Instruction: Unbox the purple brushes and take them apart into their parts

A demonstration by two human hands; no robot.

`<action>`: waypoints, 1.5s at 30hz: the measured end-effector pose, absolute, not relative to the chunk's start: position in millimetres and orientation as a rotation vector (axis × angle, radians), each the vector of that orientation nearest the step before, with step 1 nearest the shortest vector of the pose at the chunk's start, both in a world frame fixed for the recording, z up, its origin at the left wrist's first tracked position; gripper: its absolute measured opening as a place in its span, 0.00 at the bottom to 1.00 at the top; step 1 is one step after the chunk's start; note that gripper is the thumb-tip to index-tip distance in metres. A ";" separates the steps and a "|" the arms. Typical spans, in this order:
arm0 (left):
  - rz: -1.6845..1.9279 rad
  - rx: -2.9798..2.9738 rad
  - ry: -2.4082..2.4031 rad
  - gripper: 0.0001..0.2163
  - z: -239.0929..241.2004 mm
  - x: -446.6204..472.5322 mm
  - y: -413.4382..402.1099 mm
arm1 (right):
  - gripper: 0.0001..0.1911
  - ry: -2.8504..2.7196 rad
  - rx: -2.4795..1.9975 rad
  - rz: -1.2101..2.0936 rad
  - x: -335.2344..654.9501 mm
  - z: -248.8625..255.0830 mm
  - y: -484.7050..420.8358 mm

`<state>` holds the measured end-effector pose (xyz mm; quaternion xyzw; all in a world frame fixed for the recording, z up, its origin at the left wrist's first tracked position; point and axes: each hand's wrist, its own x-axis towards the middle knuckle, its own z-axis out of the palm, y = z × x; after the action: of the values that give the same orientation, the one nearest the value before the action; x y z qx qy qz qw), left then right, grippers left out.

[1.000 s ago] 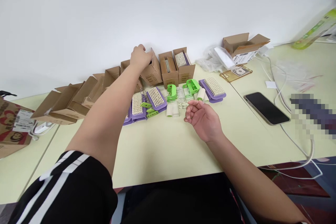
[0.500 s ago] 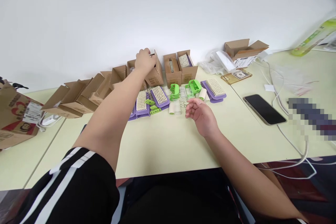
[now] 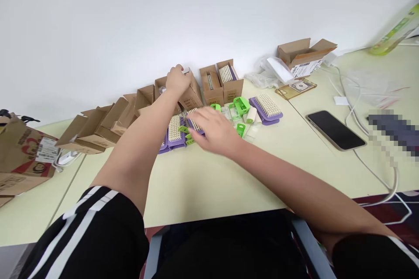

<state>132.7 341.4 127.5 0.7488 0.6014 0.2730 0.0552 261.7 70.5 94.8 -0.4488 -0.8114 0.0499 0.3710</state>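
Observation:
My left hand (image 3: 178, 82) reaches over the rim of a small cardboard box (image 3: 191, 96) against the wall; its fingertips are hidden at the box opening. My right hand (image 3: 212, 128), slightly blurred, hovers with fingers stretched out over a purple-backed block of cream pegs (image 3: 195, 117), partly covering it. I see nothing held in it. Left of it lie another purple block with cream pegs (image 3: 174, 129) and small green plastic parts (image 3: 190, 139). Beyond its wrist are a bright green plastic holder (image 3: 242, 105), a cream roll (image 3: 251, 114) and a flat green part (image 3: 240, 130).
More open boxes (image 3: 94, 128) line the wall to the left; two boxes holding pegged pieces (image 3: 226, 74) stand right of my left hand. A purple peg block (image 3: 266, 108), a phone (image 3: 336, 130), white cables (image 3: 356, 126) and a labelled carton (image 3: 306, 63) lie further right.
My right hand has swept left, from beside the clear and cream parts to above the peg blocks, its curled fingers now stretched out. My left hand stays at the same box. The view has shifted slightly.

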 end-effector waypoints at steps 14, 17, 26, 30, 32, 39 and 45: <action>0.880 2.221 1.815 0.22 112.2 127.4 363.1 | 0.37 -1.962 -1.687 0.124 248.4 68.8 224.0; 0.860 2.204 1.803 0.23 114.4 127.8 362.0 | 0.35 -1.928 -1.679 0.078 246.1 63.5 224.1; 0.850 2.163 1.788 0.23 115.6 135.6 363.2 | 0.37 -1.946 -1.605 -0.012 237.2 57.6 214.8; 0.859 2.171 1.776 0.23 121.2 138.1 362.1 | 0.37 -1.948 -1.629 -0.022 239.1 57.0 212.8; 0.873 2.168 1.770 0.23 125.4 139.0 360.7 | 0.36 -1.974 -1.638 -0.029 240.2 57.4 213.1; 0.902 2.229 1.763 0.17 148.4 138.0 351.6 | 0.34 -2.010 -1.674 -0.071 242.1 54.5 222.5; 0.857 2.216 1.748 0.16 180.9 128.5 336.0 | 0.34 -1.993 -1.673 -0.065 238.6 55.1 229.7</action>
<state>128.5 336.0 180.9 0.7478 0.5899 0.2892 0.0959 238.6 229.7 55.1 -0.6197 -0.7380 -0.0239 0.2661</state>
